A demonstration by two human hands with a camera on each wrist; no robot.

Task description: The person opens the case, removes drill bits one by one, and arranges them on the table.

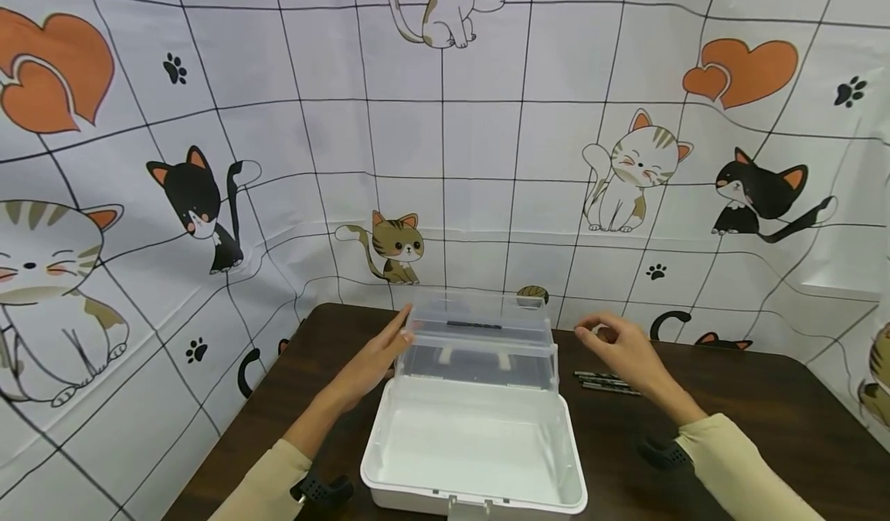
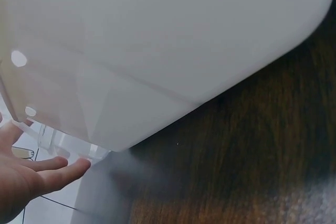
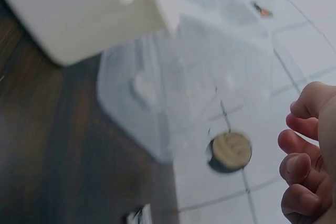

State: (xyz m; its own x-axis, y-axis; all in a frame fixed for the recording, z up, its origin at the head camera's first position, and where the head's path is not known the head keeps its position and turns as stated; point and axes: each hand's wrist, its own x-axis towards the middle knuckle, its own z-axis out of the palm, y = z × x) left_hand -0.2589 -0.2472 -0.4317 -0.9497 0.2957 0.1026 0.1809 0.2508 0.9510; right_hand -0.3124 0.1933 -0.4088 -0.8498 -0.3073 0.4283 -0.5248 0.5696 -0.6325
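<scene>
A white storage box (image 1: 473, 490) with a clear lid (image 1: 480, 362) tipped back stands on the table, its inside facing me. One dark drill bit (image 1: 474, 325) lies across the upper part of the lid. My left hand (image 1: 371, 362) is at the lid's left edge, fingers fairly straight, fingertips right at the clear plastic; the left wrist view shows these fingers (image 2: 63, 176) beside the lid. To the right of the lid my right hand (image 1: 622, 351) hovers with loosely curled fingers and nothing in them. Several drill bits (image 1: 605, 383) lie on the table just below it.
The dark wood table (image 1: 737, 413) extends to both sides of the box. A white cloth backdrop (image 1: 480, 142) with cats and grid lines hangs behind the table's back edge. A clear latch (image 1: 468, 508) hangs at the box's front.
</scene>
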